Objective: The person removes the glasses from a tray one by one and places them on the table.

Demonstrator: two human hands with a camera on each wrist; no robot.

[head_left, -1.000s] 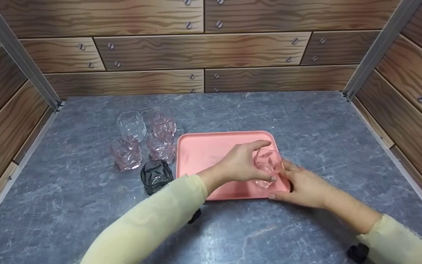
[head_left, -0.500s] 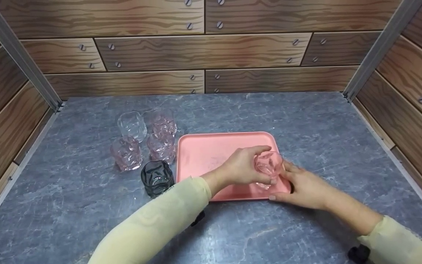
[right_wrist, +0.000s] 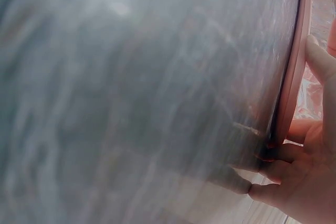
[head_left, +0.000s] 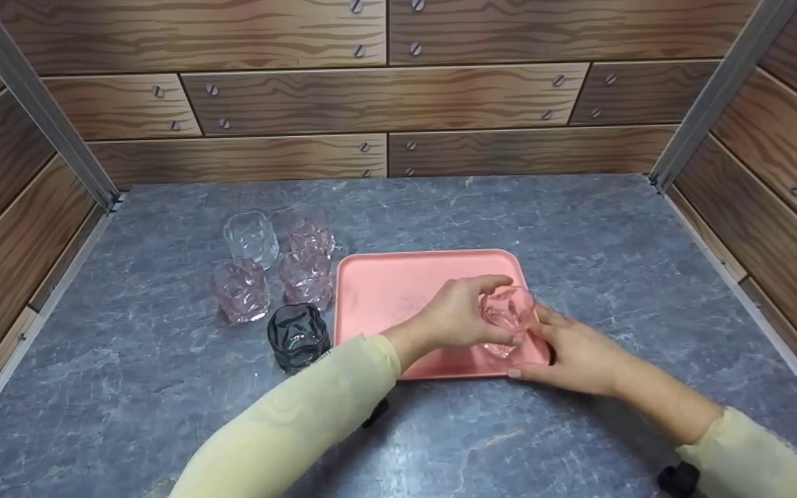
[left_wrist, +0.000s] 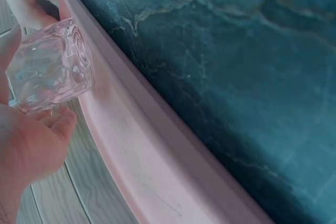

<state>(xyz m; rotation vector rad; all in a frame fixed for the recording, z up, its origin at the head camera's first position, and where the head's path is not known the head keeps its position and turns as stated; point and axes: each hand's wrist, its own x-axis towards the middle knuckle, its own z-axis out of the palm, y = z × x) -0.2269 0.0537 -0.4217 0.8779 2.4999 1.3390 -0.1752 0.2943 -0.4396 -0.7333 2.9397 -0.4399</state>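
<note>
My left hand (head_left: 455, 312) holds a faceted drinking glass (head_left: 508, 309) between thumb and fingers, at the right end of a pink tray (head_left: 378, 283). In the left wrist view the glass (left_wrist: 50, 69) looks see-through with a faint pink tint, and its base is down at the tray surface. My right hand (head_left: 578, 354) grips the tray's near right corner, thumb at the front edge and fingers along the right side close to the glass. The right wrist view shows the thumb against the tray's rim (right_wrist: 295, 72); some fingertips there are in shadow.
Left of the tray stand a dark grey glass (head_left: 298, 337), a clear glass (head_left: 251, 238) and several pinkish glasses (head_left: 241, 290). The dark one is near my left sleeve (head_left: 295, 408). Wood-patterned walls (head_left: 385, 97) enclose the grey marbled table (head_left: 578, 235).
Over the first half second my left hand shifts slightly downward with the glass, which settles lower over the tray. My right hand stays at the corner. The last half second shows almost no motion.
</note>
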